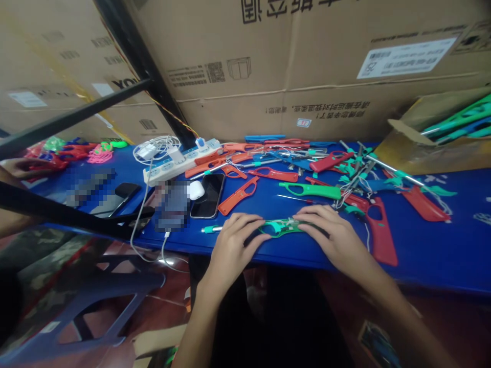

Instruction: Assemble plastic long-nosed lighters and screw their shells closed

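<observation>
Both of my hands grip a green lighter (282, 228), a long-nosed gas lighter whose handle shell lies opened near the table's front edge. My left hand (238, 240) has its fingers closed about the trigger end, and the metal nozzle with a teal tip sticks out to the left. At the other end, the fingers of my right hand (330, 232) press on small inner parts, partly hidden beneath them. Just beyond lie a green handle shell (312, 190) and a thin screwdriver (293, 199). A red handle shell (381, 232) rests right of my right hand.
Loose orange, red and blue lighter parts (264, 148) are heaped at the back. A power strip (180, 162) with white cables and a phone (207, 196) lie left. An open carton (422, 143) of lighters stands right. Another person's hand (32, 167) is far left, behind a black metal frame.
</observation>
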### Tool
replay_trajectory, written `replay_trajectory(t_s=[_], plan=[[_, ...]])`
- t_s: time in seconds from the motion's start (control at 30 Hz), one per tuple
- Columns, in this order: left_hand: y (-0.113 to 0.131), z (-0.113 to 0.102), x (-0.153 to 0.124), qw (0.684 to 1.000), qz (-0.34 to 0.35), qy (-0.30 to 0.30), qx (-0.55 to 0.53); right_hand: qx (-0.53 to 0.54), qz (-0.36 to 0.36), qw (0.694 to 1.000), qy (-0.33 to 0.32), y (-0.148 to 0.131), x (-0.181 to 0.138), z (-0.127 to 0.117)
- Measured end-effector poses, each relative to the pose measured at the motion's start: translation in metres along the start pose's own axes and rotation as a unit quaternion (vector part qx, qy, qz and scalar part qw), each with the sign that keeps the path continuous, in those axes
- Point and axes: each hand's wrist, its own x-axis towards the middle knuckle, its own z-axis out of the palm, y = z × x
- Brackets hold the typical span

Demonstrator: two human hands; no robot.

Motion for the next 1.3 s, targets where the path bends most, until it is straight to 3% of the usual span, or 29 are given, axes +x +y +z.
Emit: replay_trajectory(t_s=[0.2, 0.67, 0.93, 1.3], plan=[[-0.005, 0.003, 0.0, 1.0, 0.004, 0.024, 0.002, -0.017, -0.002, 1.0, -0.01, 0.002, 0.001, 0.001], [-0.005, 0.004, 0.0, 1.0, 0.002, 0.027, 0.01, -0.014, -0.061, 0.992, -0.108, 0.011, 0.012, -0.019], [-0.003, 0.004, 0.0, 1.0, -0.005, 0.026, 0.004, -0.131, -0.148, 0.977, -0.083, 0.011, 0.007, -0.015], [-0.003, 0.002, 0.001, 1.0, 0.002, 0.027, -0.002, -0.239, -0.182, 0.954, -0.009, 0.002, -0.002, -0.004]])
